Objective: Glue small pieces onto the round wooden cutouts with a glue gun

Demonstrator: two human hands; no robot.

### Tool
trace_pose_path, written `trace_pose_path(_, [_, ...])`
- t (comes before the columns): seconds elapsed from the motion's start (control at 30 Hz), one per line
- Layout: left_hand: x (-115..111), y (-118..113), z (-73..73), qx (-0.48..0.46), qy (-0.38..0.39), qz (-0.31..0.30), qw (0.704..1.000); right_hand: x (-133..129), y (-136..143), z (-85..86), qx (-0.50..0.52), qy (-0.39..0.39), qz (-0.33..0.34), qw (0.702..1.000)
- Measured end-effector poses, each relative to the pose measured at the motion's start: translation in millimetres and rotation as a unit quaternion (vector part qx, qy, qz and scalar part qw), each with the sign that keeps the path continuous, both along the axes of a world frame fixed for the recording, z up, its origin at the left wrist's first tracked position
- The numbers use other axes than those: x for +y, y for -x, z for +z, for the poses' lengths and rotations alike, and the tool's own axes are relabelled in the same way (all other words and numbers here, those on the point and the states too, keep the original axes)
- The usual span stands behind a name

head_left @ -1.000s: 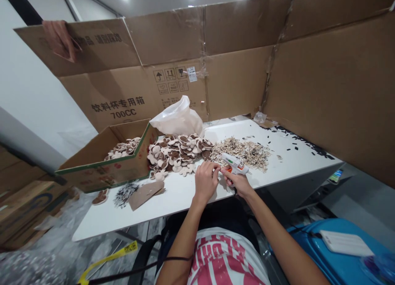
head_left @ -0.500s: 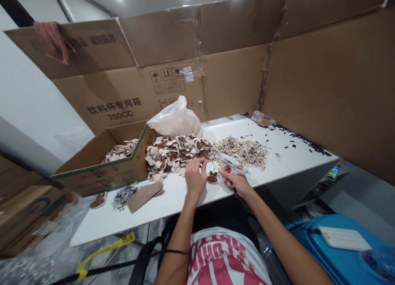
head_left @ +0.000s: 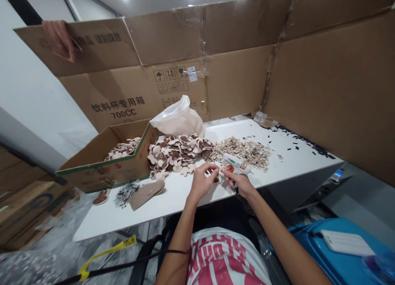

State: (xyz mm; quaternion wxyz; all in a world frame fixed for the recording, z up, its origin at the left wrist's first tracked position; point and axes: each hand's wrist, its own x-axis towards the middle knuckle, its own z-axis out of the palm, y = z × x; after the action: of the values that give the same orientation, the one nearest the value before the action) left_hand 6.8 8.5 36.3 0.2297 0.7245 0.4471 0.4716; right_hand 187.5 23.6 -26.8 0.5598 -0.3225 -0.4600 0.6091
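Note:
My right hand (head_left: 238,182) is wrapped around the handle of a white hot glue gun (head_left: 237,163) with orange parts, its nozzle pointing left and away from me. My left hand (head_left: 203,180) is closed in a pinch close to my right fingertips; what it pinches is too small to make out. Beneath these fingers, a brown-and-white felt rabbit-head piece (head_left: 216,180) lies on the white table, mostly hidden. Behind my left hand rises a heap of similar felt pieces (head_left: 175,155). A pile of thin beige strips (head_left: 247,150) lies behind the glue gun.
An open cardboard box (head_left: 105,173) with more felt pieces stands at left, a white plastic bag (head_left: 182,118) behind the heap. Cardboard walls (head_left: 237,79) close off the back. Grey cardboard (head_left: 145,195), dark strips (head_left: 126,194) and black bits (head_left: 304,141) lie on the table (head_left: 101,223).
My left hand has moved right, its pinched fingers now meeting my right fingertips over the felt piece and covering much of it. The glue gun stays in my right hand.

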Motion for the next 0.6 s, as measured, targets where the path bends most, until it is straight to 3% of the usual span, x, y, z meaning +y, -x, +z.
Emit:
trace_pose_path(0.27, [-4.6, -2.7, 2.8, 0.011, -0.008, -0.036, 0.999, 1.0, -0.7, -1.0, 0.02, -0.007, 0.01, 1.0])
trace_pose_path(0.6, [-2.8, -1.0, -0.2, 0.112, -0.093, -0.014, 0.989, 0.1, -1.1, -0.3, -0.013, -0.024, 0.017, 0.999])
